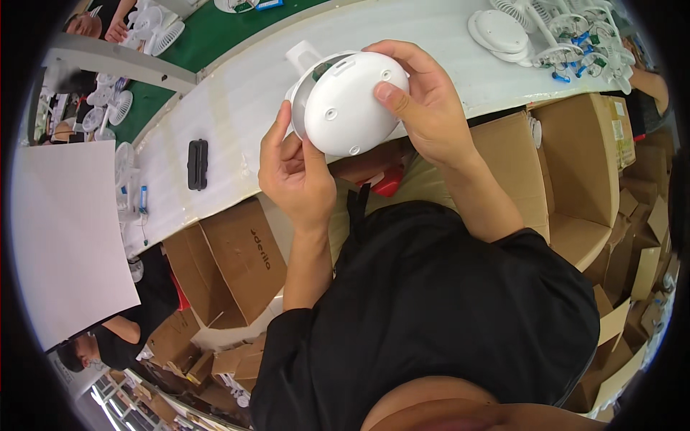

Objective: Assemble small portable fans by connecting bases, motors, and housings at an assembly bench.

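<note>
Above the worktable I hold a white oval base cover (352, 111) with several round screw recesses and a slot near its upper edge. It is tilted against the white base housing (302, 56) of a small fan, whose neck sticks out at the upper left. Between the two, a gap shows part of a green circuit board (320, 71). My right hand (430, 108) grips the right side, thumb on the cover's face and fingers behind. At the lower left, my left hand (298, 176) is closed round the edges of the two parts, fingertips partly hidden.
A black case (197, 165) lies on the white table (237, 115). White covers (497, 32) are stacked at the back right beside fan assemblies (568, 50) with blue parts. Cardboard boxes (244, 251) (575, 165) stand along the near edge. Other people work at left and right.
</note>
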Tool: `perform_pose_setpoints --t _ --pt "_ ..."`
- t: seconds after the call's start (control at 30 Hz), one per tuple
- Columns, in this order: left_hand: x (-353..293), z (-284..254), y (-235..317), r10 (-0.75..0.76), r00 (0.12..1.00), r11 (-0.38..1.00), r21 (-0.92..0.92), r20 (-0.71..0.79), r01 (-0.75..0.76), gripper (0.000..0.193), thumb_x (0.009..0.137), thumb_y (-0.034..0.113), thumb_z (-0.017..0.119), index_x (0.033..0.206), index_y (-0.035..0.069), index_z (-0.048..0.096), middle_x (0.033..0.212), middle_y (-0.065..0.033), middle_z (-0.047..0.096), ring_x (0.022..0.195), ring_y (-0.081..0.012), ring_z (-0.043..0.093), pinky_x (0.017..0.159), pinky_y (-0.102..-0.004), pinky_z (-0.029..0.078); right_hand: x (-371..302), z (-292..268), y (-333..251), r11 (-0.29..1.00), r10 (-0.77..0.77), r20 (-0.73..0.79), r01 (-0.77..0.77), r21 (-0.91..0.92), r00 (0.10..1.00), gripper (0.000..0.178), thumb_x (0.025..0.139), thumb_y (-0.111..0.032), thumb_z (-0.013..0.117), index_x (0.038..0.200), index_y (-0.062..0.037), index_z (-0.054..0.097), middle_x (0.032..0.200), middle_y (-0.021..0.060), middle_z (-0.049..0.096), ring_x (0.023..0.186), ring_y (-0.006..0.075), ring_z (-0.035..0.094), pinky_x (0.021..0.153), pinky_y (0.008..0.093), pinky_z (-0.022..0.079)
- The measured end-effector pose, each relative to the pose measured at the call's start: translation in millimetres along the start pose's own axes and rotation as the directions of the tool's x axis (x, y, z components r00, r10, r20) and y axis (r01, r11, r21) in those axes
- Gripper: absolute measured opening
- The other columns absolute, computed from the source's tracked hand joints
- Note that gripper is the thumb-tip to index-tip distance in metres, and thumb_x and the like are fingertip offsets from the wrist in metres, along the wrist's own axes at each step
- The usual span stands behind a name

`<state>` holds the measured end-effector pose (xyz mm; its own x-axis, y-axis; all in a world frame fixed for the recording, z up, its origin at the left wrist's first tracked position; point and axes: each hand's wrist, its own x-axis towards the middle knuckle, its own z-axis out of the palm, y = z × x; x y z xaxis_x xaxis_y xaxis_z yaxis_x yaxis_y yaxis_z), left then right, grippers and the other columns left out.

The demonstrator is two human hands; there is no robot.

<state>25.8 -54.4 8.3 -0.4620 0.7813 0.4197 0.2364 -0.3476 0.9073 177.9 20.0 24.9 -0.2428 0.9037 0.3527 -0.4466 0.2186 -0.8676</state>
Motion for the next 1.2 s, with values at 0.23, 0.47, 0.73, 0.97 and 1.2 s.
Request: perform_pose_setpoints --t 0.23,0.47,0.73,0.97,1.2 --pt "-24.8 -7.5 -23.4 -0.163 0.985 0.926 -0.336 0.058 0.173 0.046 0.094 0.003 0.058 0.137 -0.004 0.043 0.114 -0.0277 0.064 0.091 -0.0260 0.069 0.076 -0.0293 0.058 -22.3 1.8 1.8 0.987 0.058 -0.045 -0.064 -0.146 0.997 0.040 0.087 -0.005 0.064 0.126 -0.0039 0.056 0.117 0.0123 0.057 0.102 0.0224 0.057 0.090 0.0310 0.049" --pt "-27.0 4.1 -15.4 -0.039 0.994 0.999 -0.014 0.103 0.041 0.049 0.095 0.013 0.060 0.138 -0.004 0.041 0.117 -0.0284 0.063 0.093 -0.0281 0.069 0.078 -0.0286 0.056 -19.0 -7.7 8.1 0.942 -0.023 0.015 0.027 -0.335 1.000 0.043 0.086 -0.007 0.066 0.128 -0.0061 0.057 0.114 0.0103 0.056 0.097 0.0205 0.056 0.086 0.0288 0.049" --pt "-24.2 15.2 -16.8 -0.139 0.987 0.986 -0.081 0.086 0.146 0.046 0.090 0.018 0.069 0.127 -0.003 0.053 0.115 -0.0182 0.063 0.095 -0.0228 0.065 0.075 -0.0268 0.053 -19.7 -12.0 8.3 0.971 0.008 -0.068 -0.024 -0.239 0.998 0.043 0.083 -0.007 0.070 0.125 -0.0068 0.060 0.111 0.0091 0.055 0.092 0.0186 0.055 0.078 0.0267 0.047" --pt "-23.6 7.3 -17.8 -0.155 0.970 0.986 -0.027 0.186 0.163 0.046 0.088 0.019 0.071 0.125 -0.002 0.055 0.111 -0.0156 0.066 0.089 -0.0214 0.064 0.077 -0.0299 0.052 -13.8 -29.8 2.3 0.906 0.055 0.178 0.026 -0.422 0.983 0.048 0.082 -0.004 0.071 0.128 -0.0006 0.056 0.109 0.0091 0.054 0.086 0.0185 0.055 0.081 0.0259 0.046" --pt "-28.7 0.8 -19.4 -0.014 0.976 0.996 0.094 0.216 -0.006 0.034 0.091 0.020 0.067 0.115 -0.002 0.059 0.101 -0.0119 0.065 0.085 -0.0192 0.060 0.076 -0.0285 0.050 -3.8 -33.3 -6.7 0.837 0.090 0.437 0.170 -0.521 0.895 0.048 0.078 -0.005 0.074 0.123 -0.0013 0.058 0.105 0.0096 0.054 0.085 0.0190 0.053 0.078 0.0271 0.044"
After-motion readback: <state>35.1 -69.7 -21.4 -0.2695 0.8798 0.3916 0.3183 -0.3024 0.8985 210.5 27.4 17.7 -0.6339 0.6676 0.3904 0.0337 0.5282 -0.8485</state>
